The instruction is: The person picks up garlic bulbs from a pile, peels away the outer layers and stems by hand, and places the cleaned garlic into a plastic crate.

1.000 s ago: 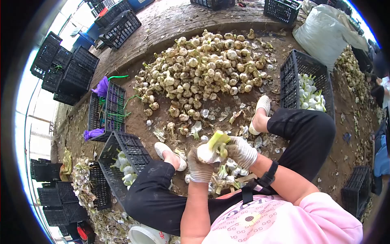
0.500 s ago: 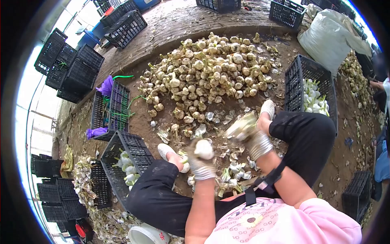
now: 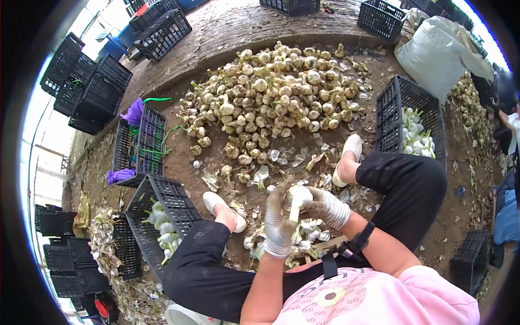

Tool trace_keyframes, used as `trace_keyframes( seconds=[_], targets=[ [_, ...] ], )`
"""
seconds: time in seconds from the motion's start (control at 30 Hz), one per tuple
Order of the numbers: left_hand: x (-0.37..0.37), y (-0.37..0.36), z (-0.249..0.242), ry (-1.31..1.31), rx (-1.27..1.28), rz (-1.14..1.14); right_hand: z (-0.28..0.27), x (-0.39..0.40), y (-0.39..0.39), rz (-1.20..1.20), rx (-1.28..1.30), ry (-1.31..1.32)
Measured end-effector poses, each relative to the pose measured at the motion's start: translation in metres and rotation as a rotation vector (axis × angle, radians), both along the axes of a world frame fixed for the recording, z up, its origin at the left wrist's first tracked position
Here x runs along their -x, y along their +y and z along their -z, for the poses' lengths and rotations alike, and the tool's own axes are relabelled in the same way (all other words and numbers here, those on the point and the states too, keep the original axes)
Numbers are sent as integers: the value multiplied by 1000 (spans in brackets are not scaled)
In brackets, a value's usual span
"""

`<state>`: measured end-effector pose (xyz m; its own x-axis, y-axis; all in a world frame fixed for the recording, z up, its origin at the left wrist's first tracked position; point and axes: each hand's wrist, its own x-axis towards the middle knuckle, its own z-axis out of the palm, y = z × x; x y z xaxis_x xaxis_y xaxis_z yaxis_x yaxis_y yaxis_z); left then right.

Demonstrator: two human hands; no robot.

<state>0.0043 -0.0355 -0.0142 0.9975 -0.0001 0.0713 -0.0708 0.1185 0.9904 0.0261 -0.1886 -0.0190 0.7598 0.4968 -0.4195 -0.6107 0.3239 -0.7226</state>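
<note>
On my feed now, a round white garlic bulb (image 3: 299,195), near side of the soil-stained garlic heap (image 3: 279,95), white-gloved right hand (image 3: 329,209) gripping it, white-gloved left hand (image 3: 277,223) alongside, its grip I can't tell.

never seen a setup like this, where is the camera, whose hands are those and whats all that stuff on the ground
There's no robot here: the hands belong to a person, seated low, wearing light gloves dirtied at the fingers. One camera, worn on that person's head, looks forward and down, so you see roughly what they see.

The right hand holds a garlic bulb, its stem pointing back toward the wearer. The left hand is right beside it; whether it grips too is hard to tell.

On the ground ahead is a big heap of garlic, with pale scraps scattered nearer the feet. A black crate on the left and another on the right hold whiter bulbs.
</note>
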Motion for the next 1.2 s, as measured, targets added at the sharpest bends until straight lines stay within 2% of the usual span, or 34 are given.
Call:
trace_keyframes(
  seconds=[0.03, 0.1, 0.17, 0.27, 0.37, 0.43, 0.47, 0.5, 0.57, 0.63, 0.67, 0.7, 0.73, 0.8, 0.87, 0.9, 0.93, 0.97, 1.0, 1.03, 1.1, 1.13, 1.17, 1.2],
  targets=[
    [2, 11, 0, 64, 115, 61, 0, 0, -3, 14, 13, -17],
    [-1, 22, 1, -46, -406, -65, 8, 0, -9, -3, 73, -32],
    [-5, 25, -6, -243, -846, -58, 15, 0, -9, -50, 142, -138],
    [-5, 20, -3, -358, -922, -91, 17, 4, -7, -93, 235, -149],
    [-1, 17, -8, -332, -991, -81, 10, 6, -8, -142, 327, -315],
    [-2, 21, -2, -269, -986, -51, 18, 8, -9, -164, 215, -264],
    [-1, 22, 11, -178, -731, -120, 17, 8, -9, -163, 146, -251],
    [0, 26, 21, 240, -251, -61, 15, 9, -9, -161, 76, -237],
    [-4, 34, 15, 379, -57, -121, 7, 9, -12, -178, -49, -174],
    [-1, 28, 4, 362, -23, -108, 4, 12, -9, -137, -165, -76],
    [1, 24, 1, 345, 2, -88, 7, 14, -3, -29, -340, -12],
    [3, 23, 1, 328, 28, -72, 7, 16, 0, -22, -291, -16],
    [4, 25, 7, 295, -66, -54, 6, 19, 1, -18, -241, -18],
    [2, 30, 15, 416, 140, -70, 14, 21, -3, -95, -70, 11],
    [-2, 43, 33, 471, 382, -74, 22, 19, -7, -70, -117, -10],
    [-5, 45, 22, 496, 515, -109, 19, 17, -7, -54, -142, -20],
    [-8, 59, 35, 485, 683, -48, 12, 20, -5, 22, -195, 14],
    [-15, 65, 31, 471, 850, 15, 12, 19, -8, -6, -232, 40],
    [-11, 66, 19, 427, 746, -163, 11, 19, -13, -33, -270, 65],
    [-11, 71, 17, 376, 757, -215, 10, 18, -16, -61, -309, 88],
    [-13, 87, 35, 532, 473, -208, 13, 17, -17, -21, -345, 127],
    [-11, 109, 111, 659, 129, -122, 19, 17, -17, -4, -399, 154],
    [-5, 116, 146, 548, -618, 163, 25, 18, -18, 8, -454, 183],
    [6, 101, 125, 339, -981, 95, 29, 19, -19, 4, -447, 150]
  ],
)
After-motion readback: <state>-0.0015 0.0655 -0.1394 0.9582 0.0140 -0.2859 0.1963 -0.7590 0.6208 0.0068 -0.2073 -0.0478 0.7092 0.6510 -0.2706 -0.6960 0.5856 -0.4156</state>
